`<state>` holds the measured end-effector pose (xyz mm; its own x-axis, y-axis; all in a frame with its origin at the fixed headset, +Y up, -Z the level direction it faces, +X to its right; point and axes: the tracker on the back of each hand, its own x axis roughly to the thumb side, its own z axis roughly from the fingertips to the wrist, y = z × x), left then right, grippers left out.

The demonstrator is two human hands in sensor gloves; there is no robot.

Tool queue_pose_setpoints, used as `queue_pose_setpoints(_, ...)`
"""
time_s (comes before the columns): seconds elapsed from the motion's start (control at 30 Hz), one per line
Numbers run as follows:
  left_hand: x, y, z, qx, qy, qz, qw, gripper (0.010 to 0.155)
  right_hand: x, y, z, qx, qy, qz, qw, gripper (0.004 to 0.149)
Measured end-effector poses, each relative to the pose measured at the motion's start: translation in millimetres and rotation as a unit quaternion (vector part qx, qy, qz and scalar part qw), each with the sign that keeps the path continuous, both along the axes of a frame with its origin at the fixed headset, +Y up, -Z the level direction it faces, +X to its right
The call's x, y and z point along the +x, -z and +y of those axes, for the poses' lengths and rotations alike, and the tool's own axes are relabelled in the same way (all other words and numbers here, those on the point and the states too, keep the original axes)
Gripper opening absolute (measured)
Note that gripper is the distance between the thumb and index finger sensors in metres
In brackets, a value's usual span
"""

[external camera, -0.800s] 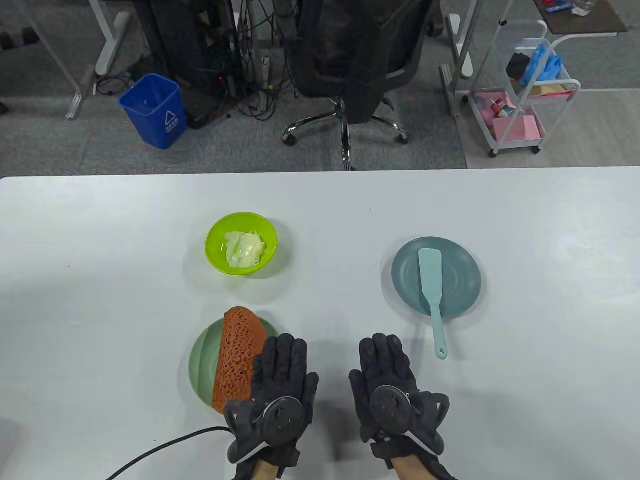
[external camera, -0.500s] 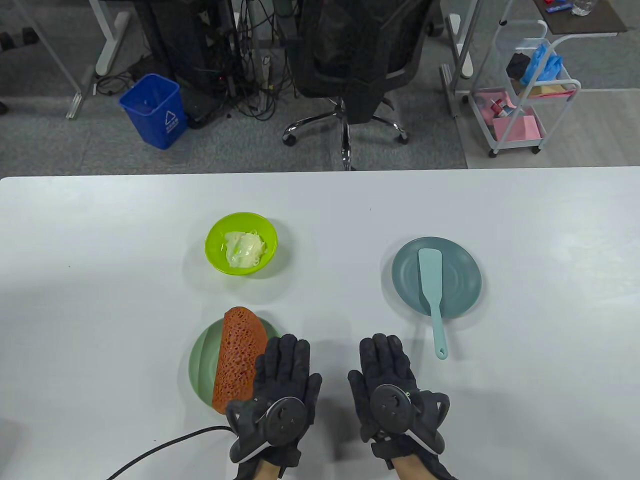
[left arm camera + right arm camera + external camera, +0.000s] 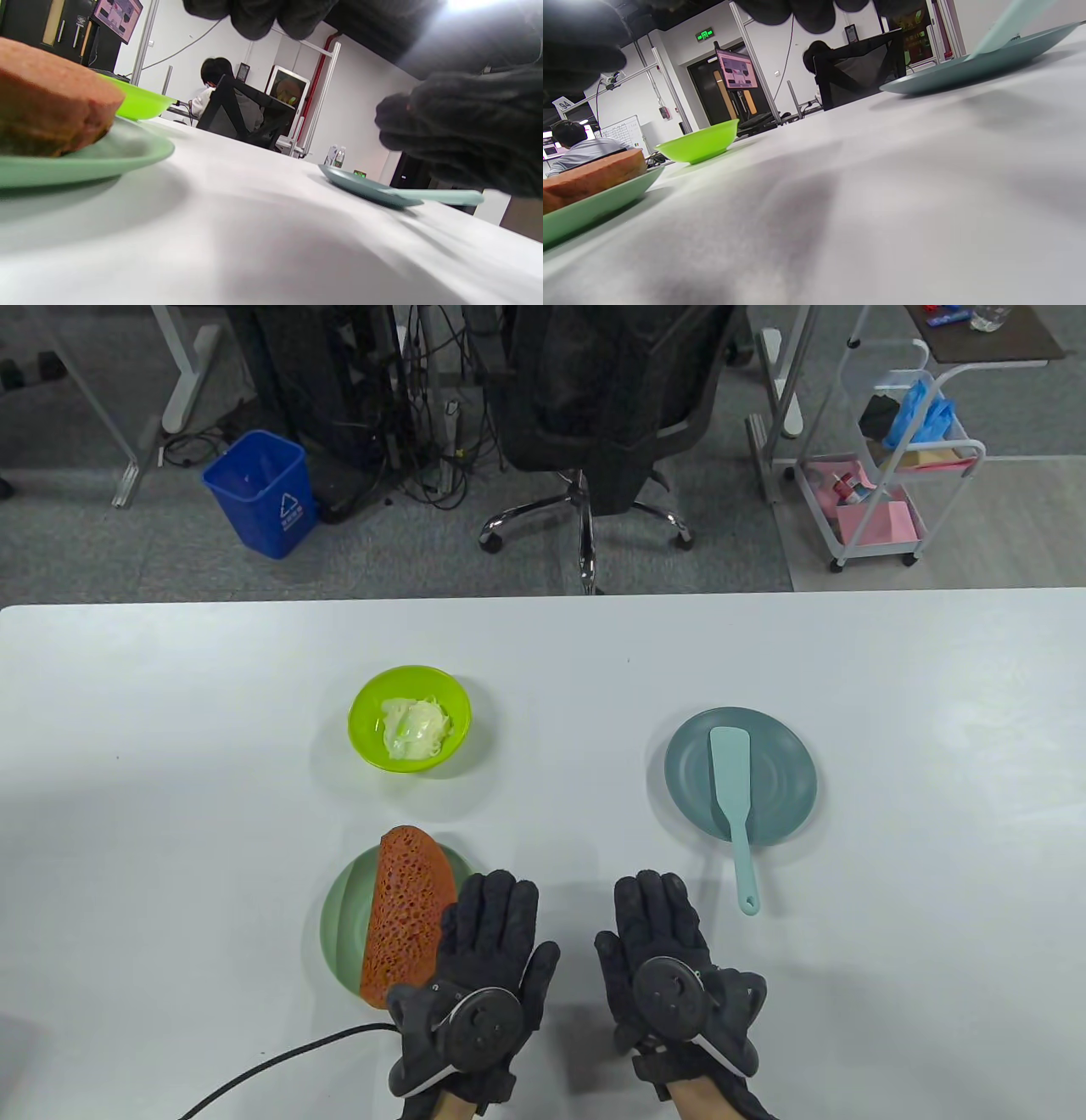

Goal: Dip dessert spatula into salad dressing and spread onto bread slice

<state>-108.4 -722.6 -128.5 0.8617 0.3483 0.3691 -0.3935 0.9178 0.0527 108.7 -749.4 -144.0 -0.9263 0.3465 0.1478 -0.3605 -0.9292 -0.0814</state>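
Observation:
A brown bread slice (image 3: pixel 401 916) lies on a pale green plate (image 3: pixel 341 929) at the near left. Behind it a lime green bowl (image 3: pixel 409 718) holds pale salad dressing (image 3: pixel 414 727). The light teal dessert spatula (image 3: pixel 733 799) rests on a grey-blue plate (image 3: pixel 780 780) at the right, its handle hanging over the near rim. My left hand (image 3: pixel 488 929) lies flat just right of the bread, fingers straight and empty. My right hand (image 3: pixel 657 916) lies flat beside it, left of the spatula handle, also empty.
A black cable (image 3: pixel 280 1065) runs from my left wrist to the near edge. Beyond the table's far edge stand an office chair (image 3: pixel 594 415), a blue bin (image 3: pixel 263 492) and a white cart (image 3: pixel 891 466). People sit in the room behind.
My left hand has slid slightly right and forward, and its fingers have spread a little. My right hand has barely shifted. Nothing else moved.

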Motion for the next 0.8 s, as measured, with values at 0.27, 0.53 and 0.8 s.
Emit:
queue_pose_setpoints(0.27, -37.6, 2.6, 29.5, 0.031, -0.092, 0.066, 0.993, 0.074, 1.4, -0.4, -0.1, -0.004, 0.009, 0.004, 1.000, 0.063)
queue_pose_setpoints(0.53, -120.1, 30.5, 51.7, -0.073, -0.145, 0.126, 0.979, 0.069, 2.6, 0.3, 0.3, -0.008, 0.017, 0.009, 1.000, 0.064)
queue_pose_setpoints(0.8, -183.2, 50.1, 8.1, -0.186, 0.011, 0.247, 0.951, 0.074, -0.1, -0.3, -0.3, -0.004, 0.010, 0.015, 1.000, 0.065)
